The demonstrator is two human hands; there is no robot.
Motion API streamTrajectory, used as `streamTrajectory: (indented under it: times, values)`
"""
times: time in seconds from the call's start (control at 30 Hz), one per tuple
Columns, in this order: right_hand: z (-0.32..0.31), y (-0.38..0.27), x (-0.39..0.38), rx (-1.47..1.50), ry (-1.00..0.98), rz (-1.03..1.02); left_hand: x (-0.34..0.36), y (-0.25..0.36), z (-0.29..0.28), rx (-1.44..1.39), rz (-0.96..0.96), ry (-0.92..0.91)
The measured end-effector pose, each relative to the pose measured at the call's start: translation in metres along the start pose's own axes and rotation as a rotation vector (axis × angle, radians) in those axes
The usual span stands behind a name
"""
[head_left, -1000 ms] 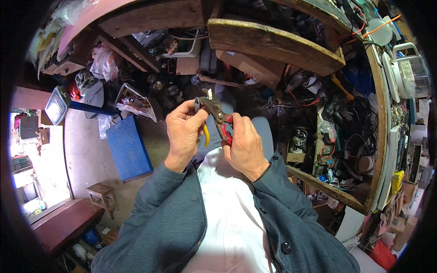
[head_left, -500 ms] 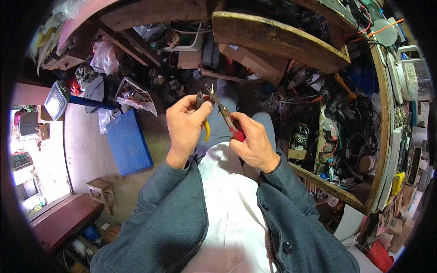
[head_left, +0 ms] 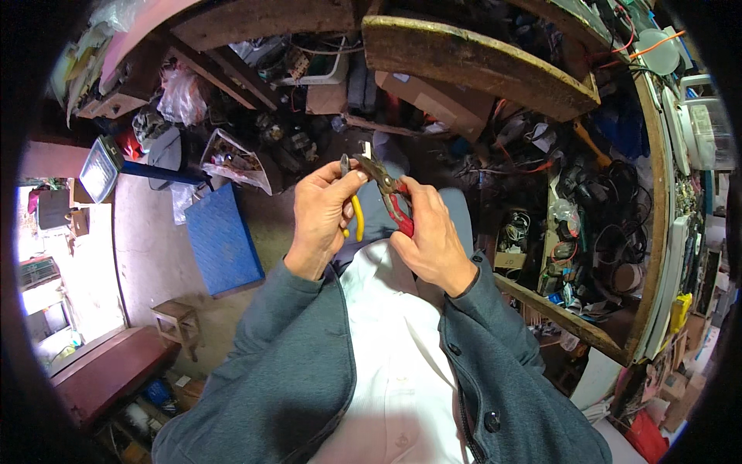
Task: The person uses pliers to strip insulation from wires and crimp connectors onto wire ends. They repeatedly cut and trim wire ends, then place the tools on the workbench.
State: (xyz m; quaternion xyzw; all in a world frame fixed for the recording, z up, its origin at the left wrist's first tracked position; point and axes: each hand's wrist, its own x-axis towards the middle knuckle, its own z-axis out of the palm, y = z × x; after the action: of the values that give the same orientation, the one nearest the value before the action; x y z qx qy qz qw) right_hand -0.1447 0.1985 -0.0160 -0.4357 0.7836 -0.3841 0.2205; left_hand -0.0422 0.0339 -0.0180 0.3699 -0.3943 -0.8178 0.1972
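Right hand [head_left: 434, 236] has rolled slightly since half a second ago, left hand [head_left: 321, 213] close beside it, and red-handled pliers [head_left: 388, 183] clasped in the right fingers now show their handles spread, long axis slanting up-left to the left thumb. Yellow-handled pliers [head_left: 359, 219] stand near-upright, gripped by left thumb and fingers, handles down, dark nose just left of the red pair's head. Small pale piece [head_left: 367, 147] sits at the red pair's tip, beyond the left thumb, nearer left hand than right; can't tell what grips it.
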Motion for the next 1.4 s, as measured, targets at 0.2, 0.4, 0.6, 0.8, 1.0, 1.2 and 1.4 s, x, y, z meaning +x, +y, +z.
streamTrajectory:
  times: [0.2,0.4,0.6,0.8,1.0,1.2,1.4]
  values:
    - [0.013,-0.014,-0.005,-0.248,0.152,0.005,-0.002,-0.010,0.003,-0.071,0.059,-0.018]
    - [0.010,-0.016,-0.003,-0.294,0.147,-0.009,-0.007,-0.011,0.008,-0.107,0.090,0.005]
    - [0.018,-0.009,-0.005,-0.333,0.210,-0.063,-0.009,-0.011,0.005,-0.098,0.101,-0.040]
    - [0.019,0.001,-0.003,-0.298,0.218,-0.145,-0.013,-0.007,0.003,-0.015,0.129,-0.037]
    - [0.015,0.004,-0.004,-0.213,0.170,-0.151,-0.016,-0.009,0.001,-0.042,0.113,-0.022]
    - [0.014,0.016,-0.008,-0.108,0.063,-0.130,-0.018,-0.009,0.002,0.006,0.106,0.011]
    - [0.019,0.014,-0.005,0.269,0.115,-0.006,-0.015,-0.005,0.003,-0.086,0.065,0.017]
